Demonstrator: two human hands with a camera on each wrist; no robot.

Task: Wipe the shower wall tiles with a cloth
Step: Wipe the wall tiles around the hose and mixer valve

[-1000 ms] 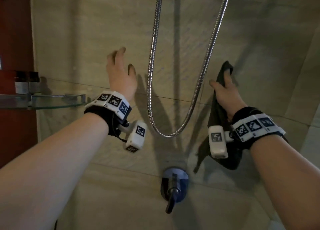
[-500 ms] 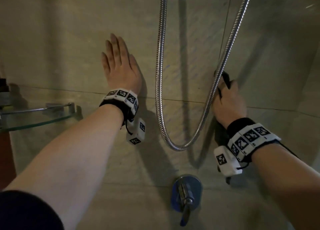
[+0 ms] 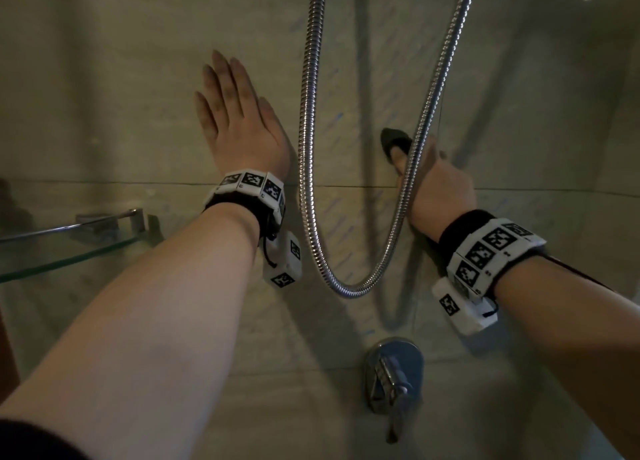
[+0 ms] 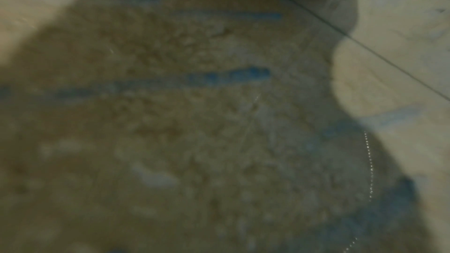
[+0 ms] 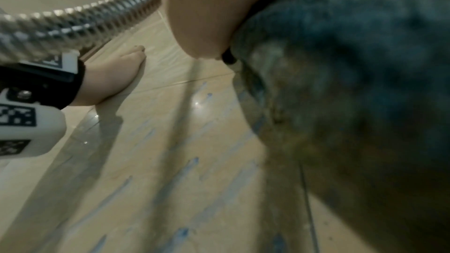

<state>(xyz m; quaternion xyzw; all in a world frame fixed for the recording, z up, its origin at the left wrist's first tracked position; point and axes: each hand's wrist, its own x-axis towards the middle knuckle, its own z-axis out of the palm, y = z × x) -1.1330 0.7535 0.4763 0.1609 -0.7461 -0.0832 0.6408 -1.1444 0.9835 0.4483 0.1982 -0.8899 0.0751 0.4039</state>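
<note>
The beige wall tiles [image 3: 104, 96] carry faint blue streaks [image 5: 185, 168]. My left hand [image 3: 239, 120] lies flat on the wall with straight fingers, left of the metal shower hose [image 3: 310, 148]; the right wrist view shows this left hand [image 5: 114, 76] too. My right hand [image 3: 436, 186] grips a dark cloth [image 3: 393, 141] and presses it to the tile behind the hose's right strand. The bunched cloth [image 5: 353, 84] fills the right side of the right wrist view beside my thumb [image 5: 207, 16]. The left wrist view shows only blurred, shadowed tile [image 4: 219, 141].
The hose [image 5: 73, 20] hangs in a loop between my hands. A chrome mixer valve [image 3: 393, 373] with its lever sits low on the wall below the loop. A glass corner shelf [image 3: 62, 248] with a metal rail juts out at the left.
My right hand has slid left behind the hose with the cloth, which no longer hangs loose below it. My left hand has flattened against the tile.
</note>
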